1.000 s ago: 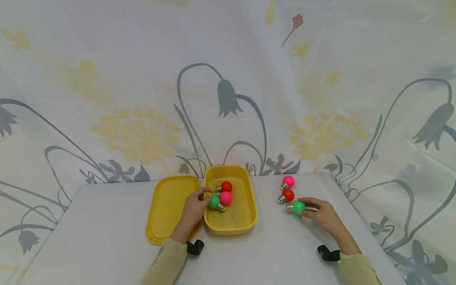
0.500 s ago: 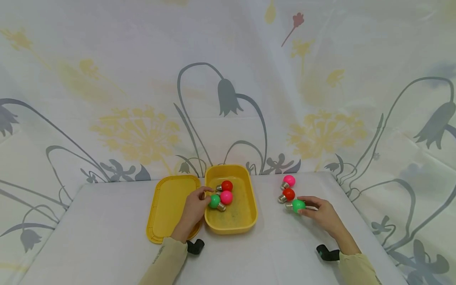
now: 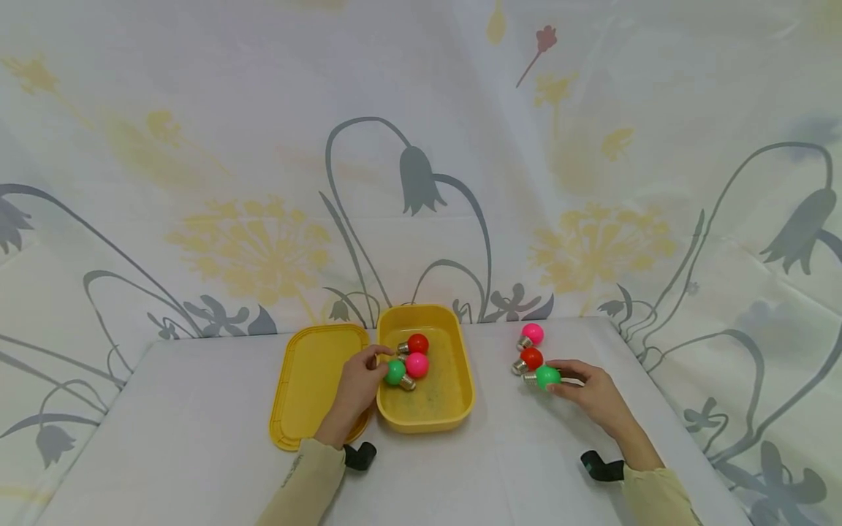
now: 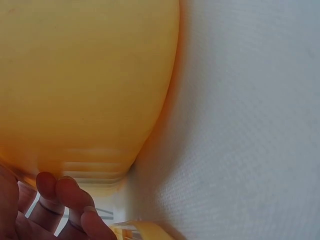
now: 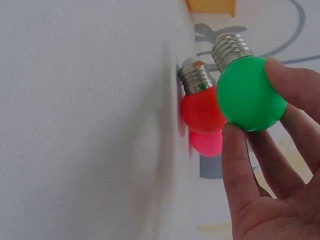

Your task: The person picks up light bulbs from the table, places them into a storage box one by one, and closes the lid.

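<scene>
Pinching a green bulb (image 3: 547, 377) between thumb and fingertips, the right hand (image 3: 590, 395) holds it just above the white table (image 3: 164, 438), to the right of the yellow box (image 3: 463, 409). In the right wrist view this green bulb (image 5: 250, 95) shows its metal screw base pointing away from the palm, and the fingers (image 5: 240, 165) are curled around its round part. Just beside it lies a red bulb (image 3: 530, 359), and a little farther from the person lies a pink bulb (image 3: 531, 334); both rest on the table, near each other.

The left hand (image 3: 358, 383) is at the left wall of the yellow box. Its thumb and fingers hold another green bulb (image 3: 395, 372) inside the box, close to this wall. Touching this bulb is a second pink bulb (image 3: 417, 364), and behind that one lies a second red bulb (image 3: 417, 343), also in the box. In the left wrist view only the fingertips (image 4: 65, 192) and the outside of the yellow box (image 4: 85, 85) can be seen, so the grip itself is visible only from the head camera.

The yellow lid (image 3: 309, 380) lies flat on the table, just to the left of the box, partly under the left hand and wrist. Both forearms wear pale sleeves (image 3: 309, 482). A cloth with printed flowers (image 3: 421, 175) hangs behind the table.
</scene>
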`<state>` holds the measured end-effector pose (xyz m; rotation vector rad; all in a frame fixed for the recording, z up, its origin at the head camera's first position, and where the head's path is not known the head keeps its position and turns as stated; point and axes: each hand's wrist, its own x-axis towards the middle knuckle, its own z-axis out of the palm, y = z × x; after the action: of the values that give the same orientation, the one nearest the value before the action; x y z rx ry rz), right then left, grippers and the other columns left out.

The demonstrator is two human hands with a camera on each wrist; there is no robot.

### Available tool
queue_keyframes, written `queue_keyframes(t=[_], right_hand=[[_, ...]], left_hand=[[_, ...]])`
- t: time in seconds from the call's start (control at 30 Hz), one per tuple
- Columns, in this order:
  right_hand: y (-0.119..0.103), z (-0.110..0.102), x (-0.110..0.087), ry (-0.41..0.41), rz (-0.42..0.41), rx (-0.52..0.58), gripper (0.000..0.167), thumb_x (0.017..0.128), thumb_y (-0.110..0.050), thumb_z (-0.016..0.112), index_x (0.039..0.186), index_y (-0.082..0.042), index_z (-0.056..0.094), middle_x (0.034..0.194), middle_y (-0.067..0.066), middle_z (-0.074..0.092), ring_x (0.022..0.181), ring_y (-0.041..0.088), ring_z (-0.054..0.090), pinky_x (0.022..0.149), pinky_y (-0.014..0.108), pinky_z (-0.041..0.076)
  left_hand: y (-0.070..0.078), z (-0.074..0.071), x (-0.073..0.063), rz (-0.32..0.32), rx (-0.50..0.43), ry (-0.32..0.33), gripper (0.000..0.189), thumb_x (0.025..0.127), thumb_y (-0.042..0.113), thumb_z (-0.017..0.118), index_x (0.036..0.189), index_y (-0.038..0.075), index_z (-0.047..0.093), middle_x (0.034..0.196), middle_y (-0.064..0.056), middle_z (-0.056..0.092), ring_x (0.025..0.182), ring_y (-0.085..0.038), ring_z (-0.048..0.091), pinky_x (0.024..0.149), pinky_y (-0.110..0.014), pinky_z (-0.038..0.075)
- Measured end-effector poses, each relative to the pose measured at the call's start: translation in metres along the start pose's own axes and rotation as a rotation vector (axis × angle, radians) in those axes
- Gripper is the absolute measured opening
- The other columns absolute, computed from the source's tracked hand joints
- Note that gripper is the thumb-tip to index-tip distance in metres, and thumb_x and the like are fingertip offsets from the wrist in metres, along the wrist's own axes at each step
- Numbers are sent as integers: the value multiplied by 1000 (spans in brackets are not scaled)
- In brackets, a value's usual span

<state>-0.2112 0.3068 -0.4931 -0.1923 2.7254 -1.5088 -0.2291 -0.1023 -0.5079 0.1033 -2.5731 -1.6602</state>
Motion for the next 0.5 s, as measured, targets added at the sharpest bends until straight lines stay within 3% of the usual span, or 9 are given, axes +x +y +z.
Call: queue_keyframes(t=[0.5], right_hand=[[-14,7,2,7,-56,-6,45,88,-21,77,127,-2,64,125,16,62,114,35,58,88,23,51]], left_hand=[[2,0,-1,3,7,6,23,88,5,61,106,11,72,75,-3,39,77,-20,42,66,-32,32]])
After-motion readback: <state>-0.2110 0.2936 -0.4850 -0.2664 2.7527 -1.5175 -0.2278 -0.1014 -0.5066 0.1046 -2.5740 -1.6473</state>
